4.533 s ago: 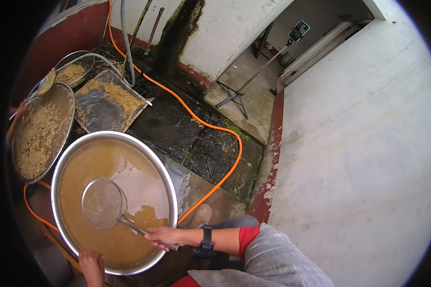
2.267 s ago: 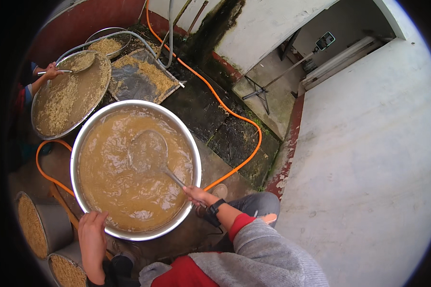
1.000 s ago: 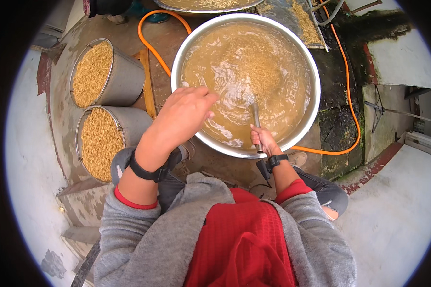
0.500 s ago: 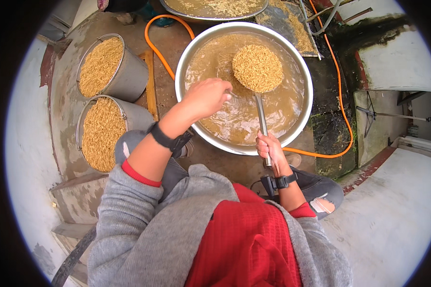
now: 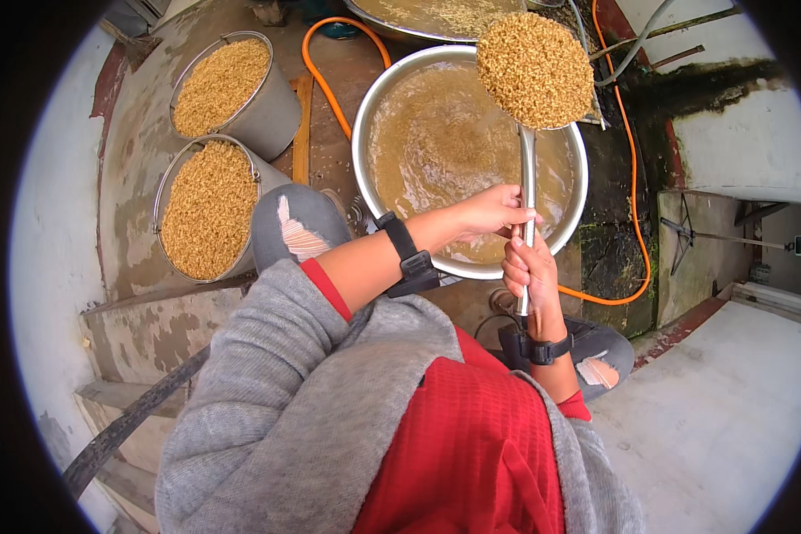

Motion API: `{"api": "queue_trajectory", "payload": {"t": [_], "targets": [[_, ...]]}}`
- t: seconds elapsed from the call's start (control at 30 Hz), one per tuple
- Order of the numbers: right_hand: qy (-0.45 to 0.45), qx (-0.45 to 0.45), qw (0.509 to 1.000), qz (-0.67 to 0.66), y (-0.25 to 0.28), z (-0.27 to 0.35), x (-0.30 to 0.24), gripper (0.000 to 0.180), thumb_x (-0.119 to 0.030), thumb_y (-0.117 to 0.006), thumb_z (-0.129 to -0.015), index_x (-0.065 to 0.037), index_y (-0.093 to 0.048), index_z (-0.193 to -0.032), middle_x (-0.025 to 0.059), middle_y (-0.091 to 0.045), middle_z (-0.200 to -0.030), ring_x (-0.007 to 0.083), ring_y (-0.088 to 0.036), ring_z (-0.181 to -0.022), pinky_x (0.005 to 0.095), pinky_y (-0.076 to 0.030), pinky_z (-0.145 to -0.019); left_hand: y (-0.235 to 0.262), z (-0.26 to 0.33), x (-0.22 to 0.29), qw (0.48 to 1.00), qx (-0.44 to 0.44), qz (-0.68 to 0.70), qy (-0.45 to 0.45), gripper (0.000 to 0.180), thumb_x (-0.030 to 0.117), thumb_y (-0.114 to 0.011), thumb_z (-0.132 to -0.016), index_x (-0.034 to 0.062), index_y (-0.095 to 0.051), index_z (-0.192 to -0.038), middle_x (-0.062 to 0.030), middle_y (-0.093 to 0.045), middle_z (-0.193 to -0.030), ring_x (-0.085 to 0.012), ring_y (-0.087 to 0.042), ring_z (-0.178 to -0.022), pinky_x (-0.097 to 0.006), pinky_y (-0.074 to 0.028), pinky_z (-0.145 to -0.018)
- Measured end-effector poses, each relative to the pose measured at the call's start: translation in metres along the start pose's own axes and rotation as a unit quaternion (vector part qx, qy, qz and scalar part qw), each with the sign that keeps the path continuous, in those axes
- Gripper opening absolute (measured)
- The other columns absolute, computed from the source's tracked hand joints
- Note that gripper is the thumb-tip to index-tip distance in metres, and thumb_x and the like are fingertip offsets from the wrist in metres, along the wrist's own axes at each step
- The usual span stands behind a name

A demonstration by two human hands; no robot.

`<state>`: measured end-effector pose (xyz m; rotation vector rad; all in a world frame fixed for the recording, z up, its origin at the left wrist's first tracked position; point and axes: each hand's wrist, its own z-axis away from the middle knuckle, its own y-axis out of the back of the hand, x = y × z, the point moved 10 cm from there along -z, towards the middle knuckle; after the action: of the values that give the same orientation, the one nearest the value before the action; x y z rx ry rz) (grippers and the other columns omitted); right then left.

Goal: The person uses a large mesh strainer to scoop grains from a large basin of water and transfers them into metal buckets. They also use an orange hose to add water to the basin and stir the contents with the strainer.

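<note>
A long-handled metal skimmer (image 5: 528, 165) is raised over the far right side of a wide metal basin (image 5: 362, 147), its round head heaped with wet golden grain (image 5: 536, 69). My right hand (image 5: 530, 269) is wrapped round the lower part of the handle. Just above it, my left hand (image 5: 497, 214) closes on the same handle from the left, thumb across it. Some of the left fingers are hidden behind the handle. Cloudy brown water (image 5: 445, 133) fills the basin.
Two metal buckets full of grain stand at the left, a far bucket (image 5: 271, 116) and a near bucket (image 5: 171, 165). Behind the basin is another wide pan (image 5: 392, 34) of water and grain. An orange hose (image 5: 316, 67) curves around the basin. A wooden strip (image 5: 303, 133) lies beside the buckets.
The grain-filled skimmer has risen from the water surface toward me and to the right. My left hand has moved from above the water onto the handle.
</note>
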<state>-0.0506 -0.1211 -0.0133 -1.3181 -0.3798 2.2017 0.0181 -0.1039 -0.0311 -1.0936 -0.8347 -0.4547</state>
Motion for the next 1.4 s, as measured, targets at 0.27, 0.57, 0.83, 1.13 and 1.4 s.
{"api": "queue_trajectory", "payload": {"t": [0.27,0.57,0.83,1.13,1.4], "targets": [[0.034,-0.014,0.999,0.003,-0.023,-0.003,-0.008,0.022,-0.011,-0.048,-0.093,-0.008,-0.043,-0.114,-0.0039,-0.034,-0.059,0.0033,-0.031,-0.040,0.0176,-0.028,-0.031,0.004,0.007,0.027,0.995,0.017,-0.020,-0.101,0.035,0.007,-0.063,-0.085,0.0003,-0.043,-0.113,-0.0145,-0.060,-0.106,-0.0177,-0.058,-0.099,-0.031,-0.048,-0.084],[0.038,-0.005,0.999,-0.027,-0.029,-0.009,-0.004,0.012,-0.011,-0.048,-0.094,-0.008,-0.043,-0.104,-0.0032,-0.036,-0.061,0.0034,-0.032,-0.041,0.0178,-0.029,-0.031,0.010,0.009,0.028,0.994,0.035,-0.010,-0.101,0.033,0.005,-0.064,-0.083,0.0016,-0.045,-0.110,-0.0116,-0.059,-0.103,-0.0166,-0.058,-0.095,-0.032,-0.047,-0.084],[0.044,-0.015,0.999,-0.027,-0.034,-0.009,-0.009,0.010,-0.012,-0.047,-0.094,-0.009,-0.043,-0.103,-0.0028,-0.036,-0.062,0.0036,-0.033,-0.041,0.0179,-0.030,-0.031,0.007,0.009,0.036,0.994,0.029,-0.004,-0.107,0.035,0.002,-0.062,-0.082,0.0016,-0.045,-0.112,-0.0109,-0.059,-0.102,-0.0165,-0.059,-0.093,-0.032,-0.048,-0.084],[0.011,-0.013,0.998,-0.065,-0.032,-0.012,-0.004,0.008,-0.010,-0.046,-0.094,-0.009,-0.043,-0.101,-0.0026,-0.036,-0.061,0.0042,-0.033,-0.041,0.0183,-0.029,-0.031,0.011,0.009,0.033,0.992,0.029,0.013,-0.121,0.037,0.001,-0.063,-0.081,0.0002,-0.044,-0.113,-0.0120,-0.060,-0.104,-0.0169,-0.059,-0.094,-0.032,-0.048,-0.083],[0.028,0.018,0.999,-0.023,-0.028,-0.010,-0.003,0.007,-0.010,-0.046,-0.095,-0.009,-0.043,-0.101,-0.0030,-0.035,-0.060,0.0041,-0.032,-0.040,0.0183,-0.027,-0.031,0.013,0.005,0.029,0.992,0.026,0.001,-0.124,0.038,0.002,-0.064,-0.080,0.0005,-0.044,-0.112,-0.0119,-0.061,-0.103,-0.0176,-0.059,-0.095,-0.032,-0.048,-0.084]]}}
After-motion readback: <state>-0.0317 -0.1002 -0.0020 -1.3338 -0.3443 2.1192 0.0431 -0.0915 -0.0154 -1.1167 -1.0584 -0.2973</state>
